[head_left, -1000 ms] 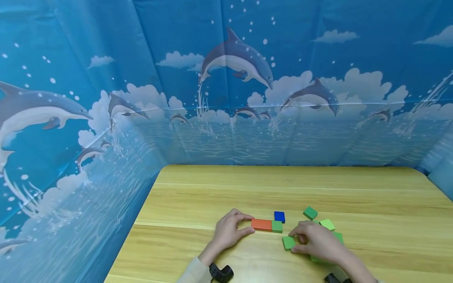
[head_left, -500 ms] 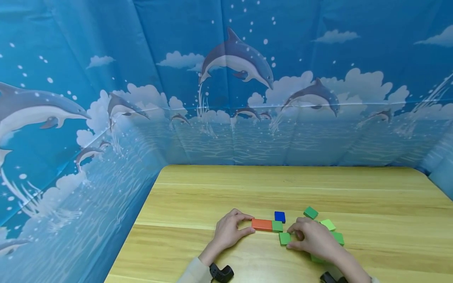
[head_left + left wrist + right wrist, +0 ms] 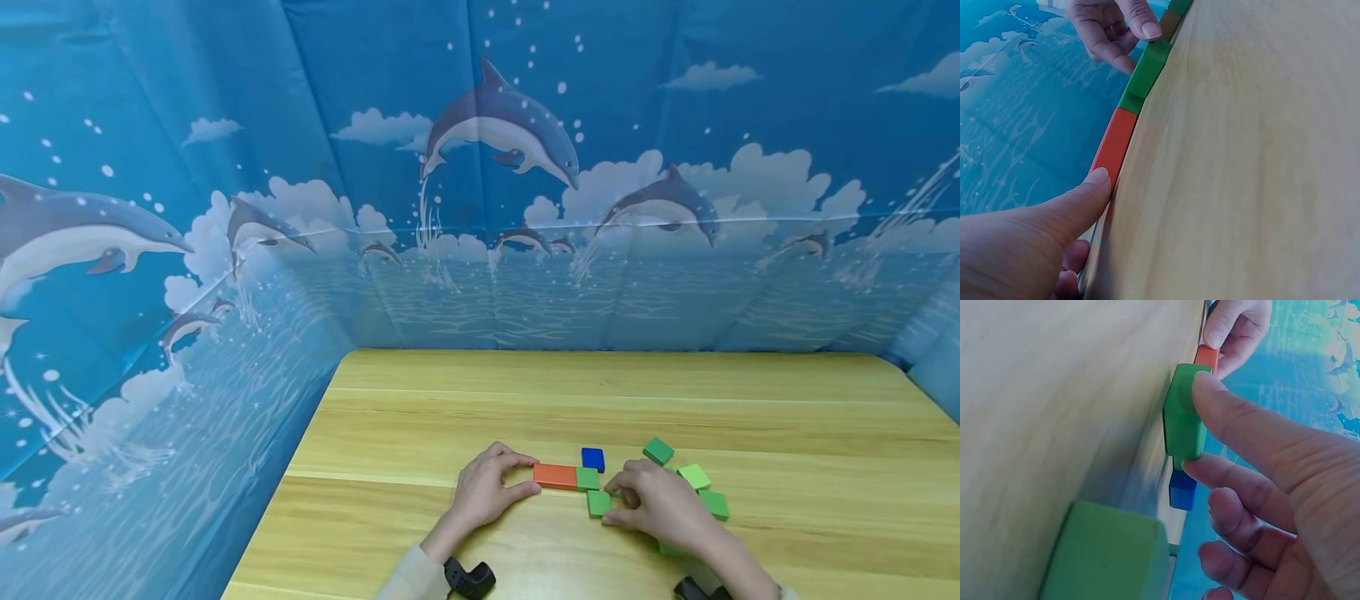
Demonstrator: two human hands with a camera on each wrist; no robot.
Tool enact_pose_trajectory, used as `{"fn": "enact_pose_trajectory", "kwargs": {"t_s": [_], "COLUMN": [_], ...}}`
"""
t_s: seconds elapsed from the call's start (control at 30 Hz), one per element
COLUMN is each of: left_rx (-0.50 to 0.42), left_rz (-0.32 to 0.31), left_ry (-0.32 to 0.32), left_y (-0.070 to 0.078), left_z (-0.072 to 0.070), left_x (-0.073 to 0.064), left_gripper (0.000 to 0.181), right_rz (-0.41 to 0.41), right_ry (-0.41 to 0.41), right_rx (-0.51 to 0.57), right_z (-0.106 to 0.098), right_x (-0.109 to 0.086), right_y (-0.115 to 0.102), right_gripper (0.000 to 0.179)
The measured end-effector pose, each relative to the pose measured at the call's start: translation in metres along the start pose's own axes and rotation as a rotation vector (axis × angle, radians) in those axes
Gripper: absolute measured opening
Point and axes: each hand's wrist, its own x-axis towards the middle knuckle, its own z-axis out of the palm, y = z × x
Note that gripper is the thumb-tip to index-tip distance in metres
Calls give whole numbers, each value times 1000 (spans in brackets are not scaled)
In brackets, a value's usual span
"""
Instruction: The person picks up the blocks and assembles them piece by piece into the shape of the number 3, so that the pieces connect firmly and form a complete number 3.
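Note:
A red rectangular block [image 3: 554, 477] lies flat on the wooden table, a green block [image 3: 588, 479] set against its right end. My left hand [image 3: 486, 487] holds the red block by its left end, thumb at the near corner and index finger at the far one. With thumb and index finger, my right hand [image 3: 662, 505] pinches a second green block [image 3: 598, 503], just in front of the green one in the row. The right wrist view shows the thumb on a side of this pinched block [image 3: 1180, 415]. Its other fingers are loosely curled.
A blue block [image 3: 592, 459] lies right behind the row. Several green blocks lie around my right hand, including a dark green one [image 3: 658, 451] and a light green one [image 3: 694, 477]. A dolphin-printed curtain [image 3: 480, 283] hangs behind the table [image 3: 420, 400].
My right hand has slid the green block to the left and slightly away from me, up close to the row. The left hand and the red block have stayed put.

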Motion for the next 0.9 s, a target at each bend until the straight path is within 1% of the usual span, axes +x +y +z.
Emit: {"fn": "enact_pose_trajectory", "kwargs": {"t_s": [0.2, 0.37, 0.7, 0.9], "left_rx": [-3, -1, 4, -2], "left_rz": [-1, -2, 8, -4], "left_ry": [-3, 1, 9, -1], "left_y": [-1, -1, -1, 0], "left_z": [0, 0, 0, 1], "left_x": [0, 0, 1, 0], "left_gripper": [41, 40, 39, 39], "right_rz": [37, 45, 40, 33], "right_ry": [3, 13, 31, 31], "right_rx": [-29, -39, -49, -39], "right_z": [2, 2, 2, 2], "right_x": [1, 2, 1, 0], "right_y": [-1, -1, -2, -1], "right_gripper": [29, 29, 29, 30]}}
